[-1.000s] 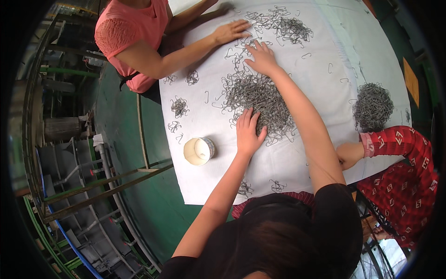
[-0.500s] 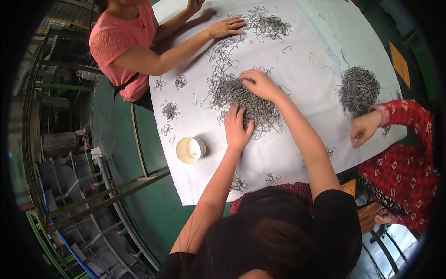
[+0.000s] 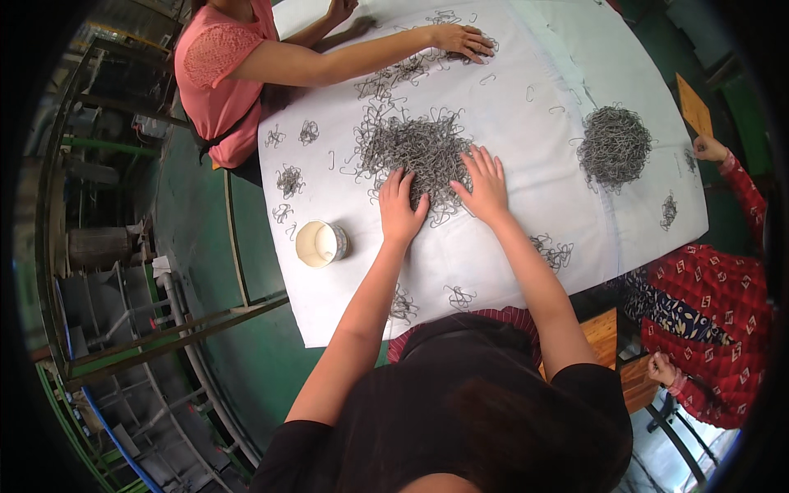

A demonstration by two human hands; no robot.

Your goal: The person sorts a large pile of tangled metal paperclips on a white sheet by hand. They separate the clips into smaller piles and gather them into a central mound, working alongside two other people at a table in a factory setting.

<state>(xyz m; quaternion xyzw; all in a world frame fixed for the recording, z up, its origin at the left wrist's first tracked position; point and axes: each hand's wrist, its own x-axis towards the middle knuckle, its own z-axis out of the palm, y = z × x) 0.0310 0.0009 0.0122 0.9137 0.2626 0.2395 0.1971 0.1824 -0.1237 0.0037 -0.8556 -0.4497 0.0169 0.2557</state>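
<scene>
A pile of small grey wire hooks [image 3: 415, 144] lies in the middle of the white table cover [image 3: 538, 172]. At its near left edge rests my left hand [image 3: 401, 209], fingers apart and touching the hooks. My right hand [image 3: 486, 187] lies against the pile's right edge, palm down with its fingers stretched out. Neither hand grips anything that I can see. Left of my left hand stands a white paper cup [image 3: 320, 244]; its inside looks pale. Small clusters of hooks lie near my forearms, one by my right forearm [image 3: 552, 252].
A co-worker in pink [image 3: 226, 62] at the far left has a hand [image 3: 464, 41] on another hook heap. A rounded hook pile [image 3: 615, 148] sits at the right, near a co-worker in red [image 3: 711, 320]. Small hook clusters [image 3: 289, 181] line the left edge.
My right hand has come back from the pile's top to its right side, fingers now straightened. The pink-clad co-worker's hand moved right onto the far heap. The red-clad co-worker's hand left the right pile.
</scene>
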